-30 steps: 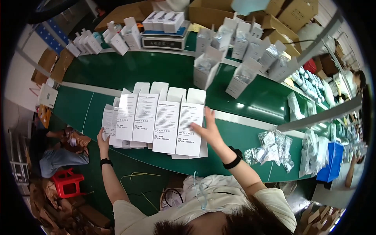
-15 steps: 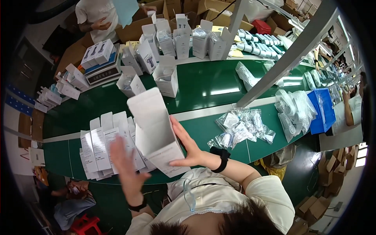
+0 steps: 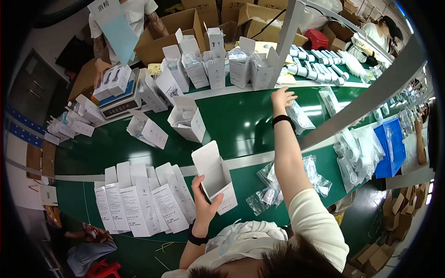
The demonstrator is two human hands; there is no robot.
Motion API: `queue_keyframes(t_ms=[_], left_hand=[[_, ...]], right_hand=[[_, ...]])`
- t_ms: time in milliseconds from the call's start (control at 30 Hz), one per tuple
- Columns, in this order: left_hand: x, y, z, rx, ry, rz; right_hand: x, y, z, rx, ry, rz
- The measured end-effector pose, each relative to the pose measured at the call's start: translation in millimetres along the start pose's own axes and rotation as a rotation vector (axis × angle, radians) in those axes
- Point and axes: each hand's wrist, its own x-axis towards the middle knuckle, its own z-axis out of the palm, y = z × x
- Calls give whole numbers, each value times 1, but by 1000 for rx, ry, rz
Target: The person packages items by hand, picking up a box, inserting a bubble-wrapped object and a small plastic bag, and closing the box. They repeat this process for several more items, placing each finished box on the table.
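My left hand (image 3: 204,204) grips an open white carton (image 3: 215,176), its mouth tilted up, over the near green table. My right hand (image 3: 282,97) is stretched far out across the green conveyor belt (image 3: 241,120), fingers spread and touching a clear plastic bag (image 3: 299,116) with a white item inside. A fan of flattened white cartons (image 3: 143,197) lies to the left of my left hand. A pile of clear bagged parts (image 3: 273,185) sits between my arms.
Several open white cartons (image 3: 187,123) ride the belt, and more stand at the far side (image 3: 215,65). A weighing scale (image 3: 123,104) is at the left, with a person (image 3: 123,28) behind it. A blue tray (image 3: 389,143) and bagged goods (image 3: 357,157) lie right.
My right hand let go of the carton and reached far across the belt to a bag. My left hand took hold of the carton, which stands opened up.
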Motion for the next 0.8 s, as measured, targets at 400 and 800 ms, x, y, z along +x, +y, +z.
queue_keyframes(t_ms=[400,800], left_hand=[[0,-18,13,89,-9,11],[0,-42,48,317,143,217]], right_hand=[[24,62,36,-519,-446,-274],[-182,7,-144,1474,-223,-666]])
